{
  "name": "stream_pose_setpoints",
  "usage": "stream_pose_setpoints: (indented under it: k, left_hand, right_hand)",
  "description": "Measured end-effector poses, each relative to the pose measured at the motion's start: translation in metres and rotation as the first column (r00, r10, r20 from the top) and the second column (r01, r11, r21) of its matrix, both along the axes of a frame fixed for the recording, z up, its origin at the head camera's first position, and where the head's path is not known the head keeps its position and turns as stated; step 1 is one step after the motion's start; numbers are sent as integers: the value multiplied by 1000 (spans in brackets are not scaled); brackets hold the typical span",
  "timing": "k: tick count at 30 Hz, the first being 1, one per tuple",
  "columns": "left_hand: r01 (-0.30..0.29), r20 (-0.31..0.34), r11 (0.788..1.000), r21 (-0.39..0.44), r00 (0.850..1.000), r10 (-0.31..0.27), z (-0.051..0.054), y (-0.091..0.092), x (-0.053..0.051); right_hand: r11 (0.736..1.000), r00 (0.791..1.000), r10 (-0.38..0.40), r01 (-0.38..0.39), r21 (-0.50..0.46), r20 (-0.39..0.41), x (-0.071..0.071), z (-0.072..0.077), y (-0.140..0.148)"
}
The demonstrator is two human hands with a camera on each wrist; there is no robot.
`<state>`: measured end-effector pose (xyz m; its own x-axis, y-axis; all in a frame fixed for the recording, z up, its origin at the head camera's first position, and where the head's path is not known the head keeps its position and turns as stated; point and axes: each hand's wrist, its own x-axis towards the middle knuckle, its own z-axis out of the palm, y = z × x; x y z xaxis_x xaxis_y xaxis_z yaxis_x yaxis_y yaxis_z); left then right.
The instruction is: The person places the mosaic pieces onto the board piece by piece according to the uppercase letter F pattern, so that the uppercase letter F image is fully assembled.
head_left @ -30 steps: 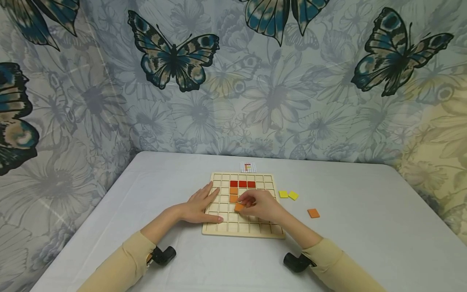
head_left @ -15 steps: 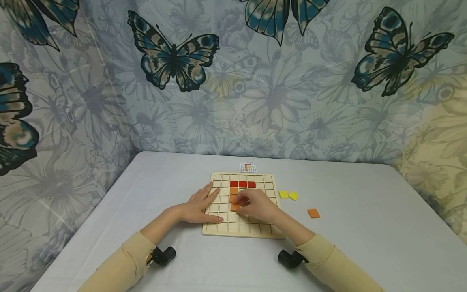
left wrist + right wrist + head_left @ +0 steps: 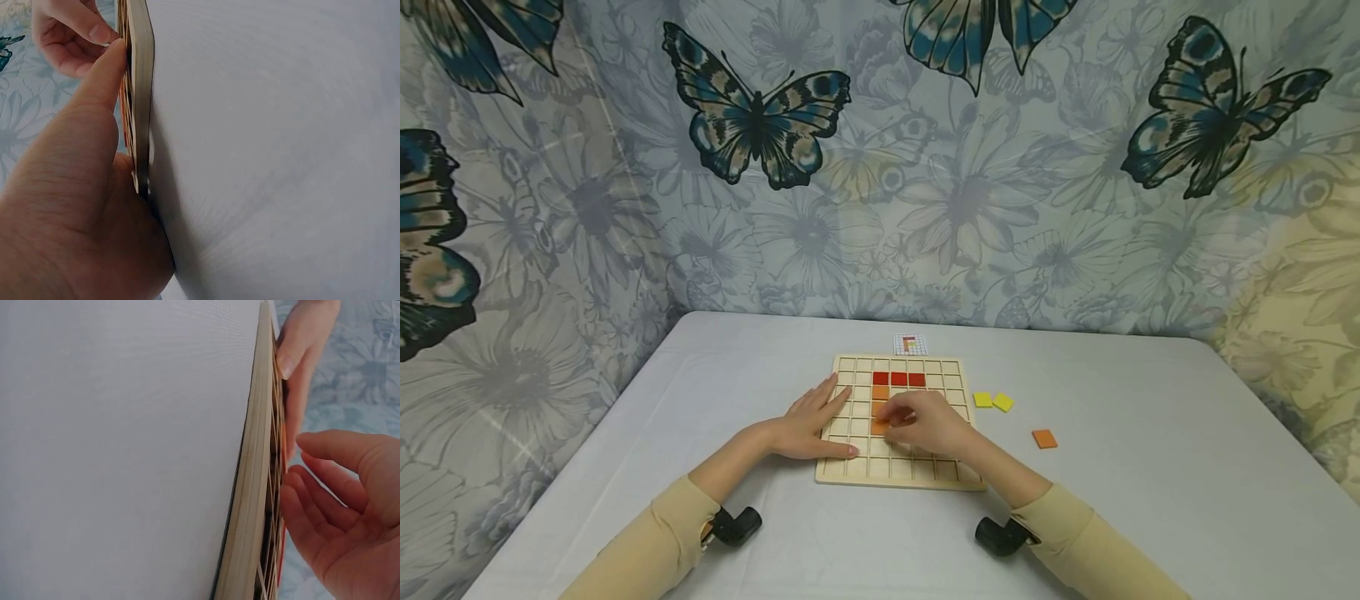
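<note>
A wooden grid board [image 3: 917, 472] lies on the white table. My left hand [image 3: 808, 425] rests spread on its left side, the thumb reaching across the near-left cells. My right hand [image 3: 928, 423] is over the middle of the board, fingertips at the lowest orange tile [image 3: 877, 427] of a column of 3. That tile lies in its cell, partly covered by the fingers. In the right wrist view, the right thumb [image 3: 315, 442] and fingers are bent but apart, with no tile visible between them. A row of red tiles [image 3: 898, 378] tops the orange column.
Two yellow tiles [image 3: 983, 400] and a loose orange tile [image 3: 1044, 438] lie on the table right of the board. A small card with a coloured grid pattern [image 3: 910, 344] sits behind the board. Butterfly-print fabric hangs beyond the table.
My right hand has moved slightly left with an orange tile, which went from tilted in the fingers to flat in the cell below the other orange ones. The left hand has stayed still.
</note>
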<state>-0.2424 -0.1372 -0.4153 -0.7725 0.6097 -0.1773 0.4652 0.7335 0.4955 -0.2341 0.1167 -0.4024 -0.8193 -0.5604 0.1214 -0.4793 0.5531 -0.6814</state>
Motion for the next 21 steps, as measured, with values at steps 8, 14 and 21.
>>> stream_pose_setpoints:
  k: [8, 14, 21]
  left_hand:
    - [-10, 9, 1000, 6, 1000, 10, 0, 0, 0]
    - [0, 0, 1000, 14, 1000, 0, -7, -1, -3]
    - [-12, -1, 1000, 13, 1000, 12, -12, -2, -6]
  right_hand:
    - [999, 999, -43, 43, -27, 11, 4, 0, 19]
    - [996, 996, -82, 83, -28, 31, 6, -2, 39]
    - [987, 984, -158, 160, -29, 79, 15, 4, 65]
